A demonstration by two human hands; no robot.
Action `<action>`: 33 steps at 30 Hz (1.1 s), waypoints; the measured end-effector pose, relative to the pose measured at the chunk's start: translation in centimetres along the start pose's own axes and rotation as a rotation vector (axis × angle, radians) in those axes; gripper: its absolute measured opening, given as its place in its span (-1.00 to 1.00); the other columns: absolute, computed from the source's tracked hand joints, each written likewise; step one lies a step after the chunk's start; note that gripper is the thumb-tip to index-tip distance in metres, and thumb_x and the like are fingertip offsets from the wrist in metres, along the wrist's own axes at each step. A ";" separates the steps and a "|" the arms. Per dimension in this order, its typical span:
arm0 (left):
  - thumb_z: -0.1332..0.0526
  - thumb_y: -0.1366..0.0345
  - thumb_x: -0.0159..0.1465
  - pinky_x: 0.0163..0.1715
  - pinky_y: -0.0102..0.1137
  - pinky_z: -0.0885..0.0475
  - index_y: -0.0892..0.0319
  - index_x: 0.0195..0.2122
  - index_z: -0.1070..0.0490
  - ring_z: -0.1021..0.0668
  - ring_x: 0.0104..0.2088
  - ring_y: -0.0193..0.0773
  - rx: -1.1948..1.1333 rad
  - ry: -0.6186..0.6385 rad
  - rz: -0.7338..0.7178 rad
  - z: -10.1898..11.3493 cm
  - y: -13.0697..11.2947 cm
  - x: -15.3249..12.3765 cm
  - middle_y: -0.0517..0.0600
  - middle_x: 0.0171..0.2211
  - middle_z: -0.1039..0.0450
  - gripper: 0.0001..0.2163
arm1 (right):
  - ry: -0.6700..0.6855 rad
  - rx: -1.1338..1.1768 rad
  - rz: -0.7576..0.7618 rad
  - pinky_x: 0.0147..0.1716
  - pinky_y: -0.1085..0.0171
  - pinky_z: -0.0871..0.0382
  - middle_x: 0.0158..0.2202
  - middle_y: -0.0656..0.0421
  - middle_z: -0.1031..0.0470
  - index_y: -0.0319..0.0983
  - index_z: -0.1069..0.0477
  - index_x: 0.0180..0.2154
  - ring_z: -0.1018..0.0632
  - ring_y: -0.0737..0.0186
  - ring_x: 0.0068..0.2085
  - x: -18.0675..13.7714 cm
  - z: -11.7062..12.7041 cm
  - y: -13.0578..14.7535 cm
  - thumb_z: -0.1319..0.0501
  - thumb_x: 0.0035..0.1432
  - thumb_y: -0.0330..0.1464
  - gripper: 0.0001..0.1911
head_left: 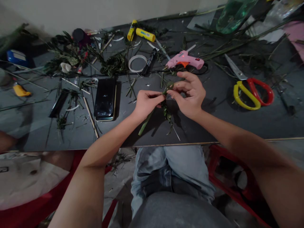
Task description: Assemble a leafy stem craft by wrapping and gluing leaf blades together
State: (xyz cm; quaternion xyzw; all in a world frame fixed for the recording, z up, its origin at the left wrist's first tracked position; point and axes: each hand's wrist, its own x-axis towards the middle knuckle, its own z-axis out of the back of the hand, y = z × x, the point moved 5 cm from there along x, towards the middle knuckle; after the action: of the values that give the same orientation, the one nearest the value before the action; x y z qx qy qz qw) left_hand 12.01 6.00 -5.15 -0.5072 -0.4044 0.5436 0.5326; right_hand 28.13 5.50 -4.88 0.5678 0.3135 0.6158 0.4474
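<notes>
My left hand [148,103] pinches a leafy green stem [167,114] between thumb and forefinger above the dark table. Thumb and fingertips of my right hand [190,93] close on the top of the same stem, at a small round green piece [170,85]. Its leaves hang below my fingers, and a thicker green stalk end [144,125] slants down to the left. A thin white stick or wire [176,133] points toward the table's front edge. Just beyond my right hand lies a pink glue gun [185,60] with a small red light.
Red-and-yellow scissors [254,91] lie at the right, blades pointing away. A black phone [104,98] rests left of my hands. Behind are a roll of white wire [137,63], a black marker [149,61], yellow glue sticks [145,34] and cut greenery [115,64]. Someone sits at the left.
</notes>
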 end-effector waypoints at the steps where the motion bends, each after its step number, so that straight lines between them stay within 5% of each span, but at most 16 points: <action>1: -0.37 0.29 0.10 -0.53 -0.53 -0.45 0.21 -0.46 -0.65 -0.48 -0.55 -0.46 0.007 -0.006 0.014 0.0 0.0 0.0 -0.09 -0.53 -0.55 -0.89 | -0.002 -0.004 -0.012 -0.15 0.08 -0.61 -0.20 0.12 -0.58 -0.10 -0.44 0.11 -0.62 0.09 -0.16 -0.1 0.0 0.0 -0.40 0.15 -0.09 -0.47; 6: -0.37 0.33 0.11 -0.53 -0.54 -0.44 0.21 -0.46 -0.65 -0.45 -0.57 -0.49 -0.034 -0.040 0.095 0.0 0.4 0.3 -0.10 -0.55 -0.54 -0.92 | 0.044 -0.083 0.045 -0.11 0.02 -0.60 -0.18 0.09 -0.60 -0.08 -0.60 -0.11 -0.63 0.04 -0.10 0.0 -0.1 0.9 -0.30 0.26 -0.09 -0.73; 15: -0.37 0.35 0.07 -0.59 -0.56 -0.39 0.23 -0.49 -0.64 -0.40 -0.61 -0.51 -0.090 0.010 0.103 -1.1 0.4 -0.3 -0.12 -0.60 -0.49 -0.93 | 0.068 -0.310 0.302 -0.05 0.08 -0.56 -0.21 0.11 -0.65 -0.05 -0.66 -0.29 -0.65 0.12 -0.16 0.9 1.0 2.0 -0.26 0.27 -0.27 -0.83; 18: -0.36 0.38 0.07 -0.57 -0.57 -0.39 0.23 -0.50 -0.64 -0.41 -0.60 -0.52 -0.130 -0.005 0.146 -1.0 0.6 -0.2 -0.12 -0.60 -0.49 -0.94 | 0.076 -0.262 0.218 -0.13 0.10 -0.59 -0.20 0.12 -0.65 -0.07 -0.65 -0.18 -0.64 0.14 -0.22 0.8 0.9 1.7 -0.32 0.23 -0.22 -0.84; 25: -0.39 0.34 0.07 -0.51 -0.54 -0.44 0.23 -0.47 -0.65 -0.45 -0.57 -0.50 -0.153 -0.059 0.135 -0.5 0.7 0.2 -0.11 -0.57 -0.53 -0.93 | 0.021 0.048 0.006 -0.48 0.28 -0.54 -0.37 0.23 -0.60 -0.09 -0.53 0.04 -0.56 0.29 -0.47 1.6 0.5 -0.5 -0.46 0.08 -0.10 -0.49; 33: -0.39 0.40 0.06 -0.56 -0.56 -0.42 0.22 -0.47 -0.66 -0.45 -0.59 -0.51 -0.162 -0.043 0.124 -0.9 1.0 0.2 -0.10 -0.56 -0.56 -0.97 | 0.049 -0.116 0.162 -0.33 0.18 -0.57 -0.29 0.14 -0.62 -0.06 -0.66 -0.10 -0.61 0.20 -0.33 1.4 0.7 0.4 -0.36 0.23 -0.16 -0.76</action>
State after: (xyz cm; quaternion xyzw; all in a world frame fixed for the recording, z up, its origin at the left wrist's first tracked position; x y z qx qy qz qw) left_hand 12.70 5.98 -6.28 -0.5608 -0.4263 0.5520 0.4462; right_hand 28.81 6.53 -3.83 0.5491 0.2412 0.6809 0.4204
